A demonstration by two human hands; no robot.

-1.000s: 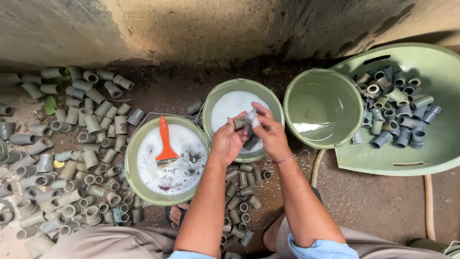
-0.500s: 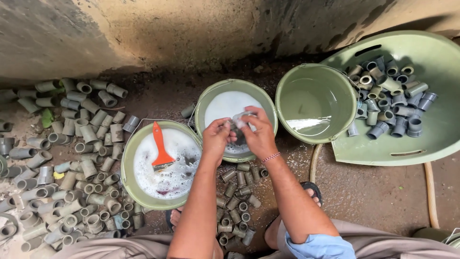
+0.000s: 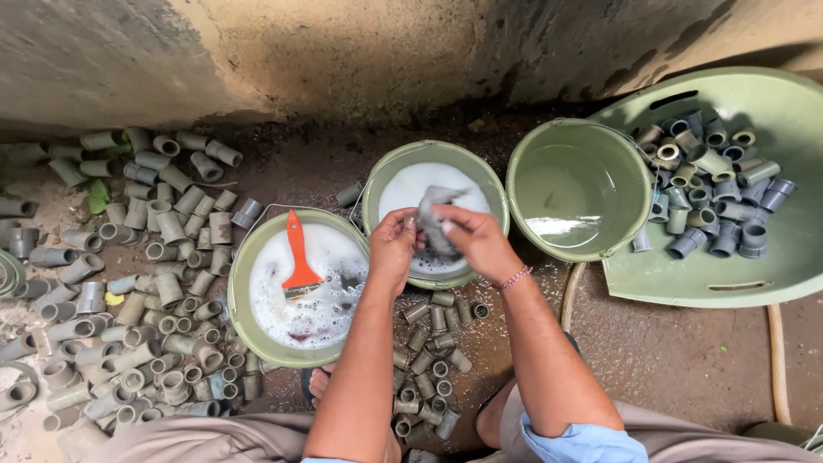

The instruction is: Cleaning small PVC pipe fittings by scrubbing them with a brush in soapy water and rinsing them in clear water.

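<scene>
While each hand (image 3: 396, 244) (image 3: 480, 240) pinches it, the grey pipe fitting (image 3: 433, 214) looks wet.

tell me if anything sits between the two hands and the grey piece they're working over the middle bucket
Nothing visible does. The left hand and the right hand both grip the grey piece directly, above the foamy middle bucket. The orange-handled brush lies apart in the soapy bucket to the left.

Hidden and cut off

The cloth (image 3: 435, 216) perhaps wraps a fitting, unseen; the tub (image 3: 754, 283) runs past the right edge; foam hides the brush (image 3: 300, 257) bristles.
</scene>
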